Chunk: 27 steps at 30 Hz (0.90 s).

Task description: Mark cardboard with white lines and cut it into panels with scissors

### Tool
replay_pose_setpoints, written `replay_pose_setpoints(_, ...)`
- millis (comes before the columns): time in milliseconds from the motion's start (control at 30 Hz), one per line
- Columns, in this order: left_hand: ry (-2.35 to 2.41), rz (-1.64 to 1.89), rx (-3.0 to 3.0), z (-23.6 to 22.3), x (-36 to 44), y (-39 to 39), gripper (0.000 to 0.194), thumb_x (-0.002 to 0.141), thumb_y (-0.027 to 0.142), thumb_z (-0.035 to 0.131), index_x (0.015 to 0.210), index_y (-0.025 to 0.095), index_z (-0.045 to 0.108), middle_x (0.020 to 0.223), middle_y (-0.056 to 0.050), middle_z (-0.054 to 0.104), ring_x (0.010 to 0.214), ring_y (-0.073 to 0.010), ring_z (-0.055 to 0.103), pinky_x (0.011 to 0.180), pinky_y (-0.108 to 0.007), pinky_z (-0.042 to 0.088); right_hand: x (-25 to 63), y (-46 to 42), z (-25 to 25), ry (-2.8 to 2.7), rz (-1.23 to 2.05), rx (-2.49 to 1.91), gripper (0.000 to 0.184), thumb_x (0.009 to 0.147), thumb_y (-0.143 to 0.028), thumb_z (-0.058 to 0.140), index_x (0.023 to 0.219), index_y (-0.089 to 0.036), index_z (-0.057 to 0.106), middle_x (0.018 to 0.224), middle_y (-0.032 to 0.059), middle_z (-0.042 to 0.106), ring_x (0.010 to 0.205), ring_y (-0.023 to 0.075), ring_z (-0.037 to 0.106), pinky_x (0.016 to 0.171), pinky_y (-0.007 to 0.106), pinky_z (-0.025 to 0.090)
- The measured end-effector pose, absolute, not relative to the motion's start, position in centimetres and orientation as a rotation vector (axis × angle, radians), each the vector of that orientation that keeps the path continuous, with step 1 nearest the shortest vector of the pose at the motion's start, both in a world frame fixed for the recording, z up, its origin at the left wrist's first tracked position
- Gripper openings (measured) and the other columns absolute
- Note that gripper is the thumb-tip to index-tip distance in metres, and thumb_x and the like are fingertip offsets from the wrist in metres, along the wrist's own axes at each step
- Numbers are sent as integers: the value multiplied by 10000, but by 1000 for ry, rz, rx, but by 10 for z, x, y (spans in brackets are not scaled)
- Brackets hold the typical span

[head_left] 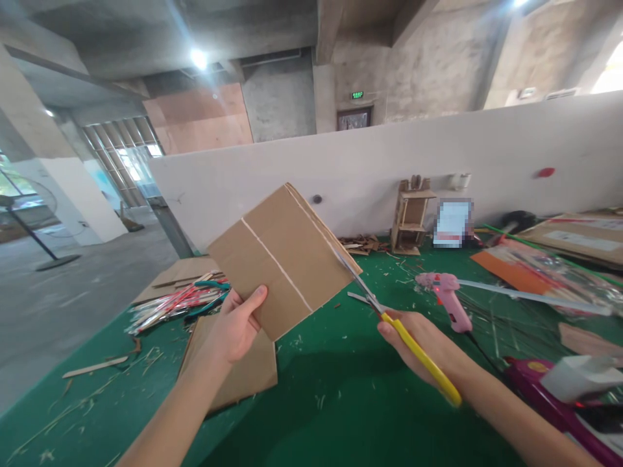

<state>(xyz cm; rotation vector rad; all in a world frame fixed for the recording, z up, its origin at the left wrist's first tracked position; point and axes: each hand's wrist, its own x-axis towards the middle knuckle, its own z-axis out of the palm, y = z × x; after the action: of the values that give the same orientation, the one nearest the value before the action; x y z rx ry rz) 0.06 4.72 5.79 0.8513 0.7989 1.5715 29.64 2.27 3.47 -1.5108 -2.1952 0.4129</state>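
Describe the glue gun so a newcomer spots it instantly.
On the green table, find the right hand holding yellow-handled scissors. Just beyond it sits the glue gun. It is pale pink with a translucent stick jutting from its back, unlike the darker magenta device nearer the camera.

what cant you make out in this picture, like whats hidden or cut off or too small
All in the head view:
- left hand: some fingers hidden behind the cardboard piece
- right hand: finger placement in the scissors handle, hidden by the hand itself
- upright pale rectangle: content pixelated
- purple device: cut off by the right edge
- white label: print too small and blurred
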Motion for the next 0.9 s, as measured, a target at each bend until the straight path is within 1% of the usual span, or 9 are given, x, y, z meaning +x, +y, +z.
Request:
replay_pose_setpoints(133, 822, 1565, 855, 58, -2, 48, 438, 668, 163, 763, 1080, 225, 626, 1030, -28, 713, 983, -207, 653, 875, -324, 532, 296, 22, 34, -2208, 353, -1481, 446, 928, -496, 261, 582, -219, 312, 563, 4, 467, 510, 135, 421, 521, 272, 279)
replay_pose_setpoints(233, 814, 1571, 865, 58, -3, 47, 454, 676, 171, 761, 1103, 225, 615, 1038, -25, 710, 997, -198, 646, 884, -315, 526, 296, 23, 30, -2202, 350, -1461, 436, 930, -479, 258, 584, -219, 306, 559, -1, 456, 501, 127, 402, 515, 268, 274)
replay_pose_setpoints(333, 809, 1565, 871, 58, -2, 46, 471, 686, 168, 756, 1128, 232, 605, 1043, -21, 709, 1003, -191, 642, 889, -315, 522, 296, 24, 27, -2237, 361, -1379, 427, 930, -473, 245, 598, -217, 329, 611, 11, 481, 528, 132, 416, 531, 266, 304)
replay_pose_setpoints(467, 804, 1516, 908, 58, 3, 41, 495, 689, 193, 759, 1154, 239, 597, 1050, -36, 706, 996, -207, 644, 873, -333, 528, 296, 23, 29, -2265, 391, -1282, 412, 937, -460, 215, 666, -215, 405, 694, 26, 513, 610, 154, 480, 596, 275, 370)
replay_pose_setpoints(567, 787, 1492, 928, 58, 6, 39, 488, 700, 205, 752, 1161, 245, 595, 1047, -36, 707, 983, -203, 650, 874, -332, 525, 294, 22, 31, -2219, 373, -1338, 410, 943, -461, 206, 664, -217, 382, 682, 20, 505, 612, 156, 488, 601, 281, 378)
replay_pose_setpoints(733, 785, 1472, 918, 57, 7, 40, 479, 705, 202, 746, 1157, 251, 597, 1034, -25, 712, 965, -192, 656, 868, -321, 526, 295, 21, 29, -2216, 334, -1398, 433, 949, -464, 212, 604, -218, 304, 602, -5, 455, 537, 132, 446, 563, 275, 339)
replay_pose_setpoints(900, 788, 1469, 926, 56, 6, 40, 474, 697, 214, 753, 1147, 248, 606, 1011, -32, 718, 928, -194, 669, 854, -323, 532, 297, 19, 29, -2167, 358, -1444, 444, 935, -502, 231, 598, -221, 299, 553, -19, 411, 494, 120, 389, 513, 267, 292)
